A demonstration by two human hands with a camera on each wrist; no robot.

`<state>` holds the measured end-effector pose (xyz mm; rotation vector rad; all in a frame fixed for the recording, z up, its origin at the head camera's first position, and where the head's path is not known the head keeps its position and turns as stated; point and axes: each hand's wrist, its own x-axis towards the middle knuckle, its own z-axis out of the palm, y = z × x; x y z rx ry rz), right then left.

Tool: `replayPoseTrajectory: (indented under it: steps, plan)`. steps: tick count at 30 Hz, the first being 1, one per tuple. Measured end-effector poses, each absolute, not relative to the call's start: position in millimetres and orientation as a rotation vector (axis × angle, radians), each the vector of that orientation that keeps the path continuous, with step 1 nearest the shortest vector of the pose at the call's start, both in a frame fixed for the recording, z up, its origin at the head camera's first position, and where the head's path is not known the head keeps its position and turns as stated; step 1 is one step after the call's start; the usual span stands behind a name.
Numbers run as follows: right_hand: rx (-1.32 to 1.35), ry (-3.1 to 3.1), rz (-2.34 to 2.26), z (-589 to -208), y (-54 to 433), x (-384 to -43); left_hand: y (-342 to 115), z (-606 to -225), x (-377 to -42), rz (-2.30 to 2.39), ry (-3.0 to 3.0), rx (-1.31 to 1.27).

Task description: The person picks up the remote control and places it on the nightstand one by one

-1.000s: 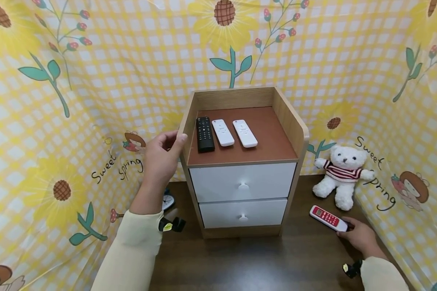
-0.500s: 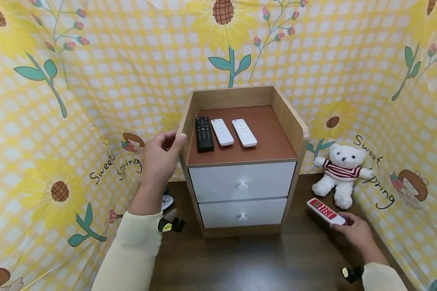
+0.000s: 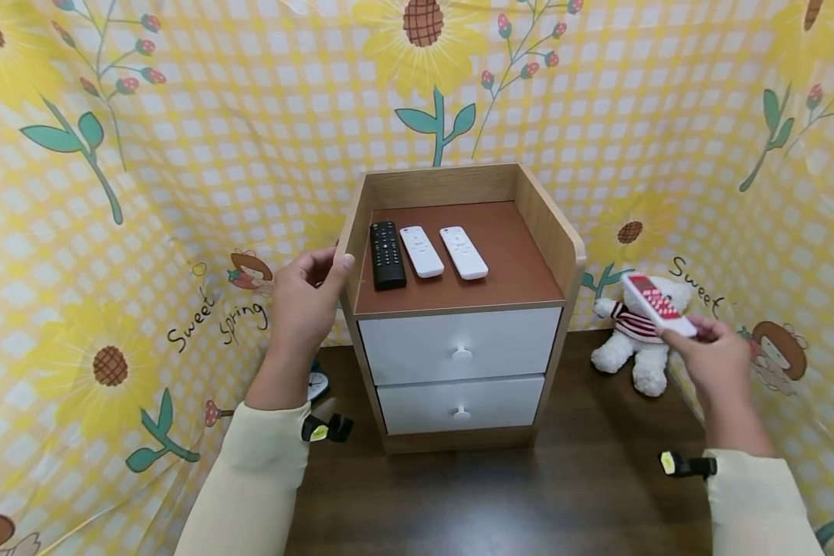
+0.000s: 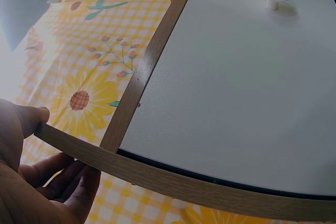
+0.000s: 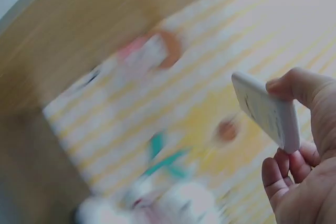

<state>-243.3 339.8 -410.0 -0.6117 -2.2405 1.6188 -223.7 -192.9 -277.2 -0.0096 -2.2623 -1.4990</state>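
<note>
My left hand (image 3: 306, 297) grips the front edge of the left side panel of a small wooden cabinet (image 3: 375, 444). In the left wrist view, the thumb lies on one side of the panel (image 4: 152, 174) and the fingers on the other. Raised off the floor, a white remote control (image 3: 660, 303) with a red keypad is pinched at its near end by my right hand (image 3: 723, 359). The right wrist view shows the remote (image 5: 265, 111) between thumb and fingers. On the cabinet's brown top lie a black remote (image 3: 388, 255) and two white remotes (image 3: 421, 252), (image 3: 463, 252), side by side.
A white teddy bear (image 3: 646, 328) in a striped sweater sits right of the cabinet, partly behind the raised remote. Two white drawers (image 3: 417, 347) with round knobs are closed. A clock (image 3: 317, 384) stands left, partly hidden by my arm. Patterned cloth (image 3: 250, 154) covers the walls.
My right hand has lifted the red-and-white remote off the floor and carried it up, in front of the teddy bear. The left hand stays on the cabinet's side panel.
</note>
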Motion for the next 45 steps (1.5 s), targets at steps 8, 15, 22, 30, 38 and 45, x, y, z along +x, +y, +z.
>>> replayPoseTrajectory:
  steps: [8, 15, 22, 30, 38, 45]
  plan:
    - [-0.518, -2.148, 1.482, -309.1, 299.1, -231.2, -189.9, -277.4, -223.6, -1.515, -2.244, -0.014]
    - [-0.471, -2.124, 1.381, -262.7, 245.7, -220.0, -189.8, -278.4, -224.1, -1.535, -2.227, 0.005]
    - [-0.336, -2.103, 1.243, -251.0, 181.9, -208.5, -191.0, -278.1, -223.4, -1.533, -2.231, 0.020]
    - [-0.252, -2.066, 1.077, -260.3, 126.3, -194.2, -189.7, -277.2, -223.7, -1.523, -2.223, 0.006]
    - [-0.225, -2.086, 0.889, -287.6, 96.1, -204.6, -189.6, -277.4, -223.5, -1.534, -2.223, -0.008]
    - [-0.191, -2.116, 0.752, -304.7, 87.2, -219.3, -189.0, -276.8, -222.5, -1.543, -2.223, 0.015]
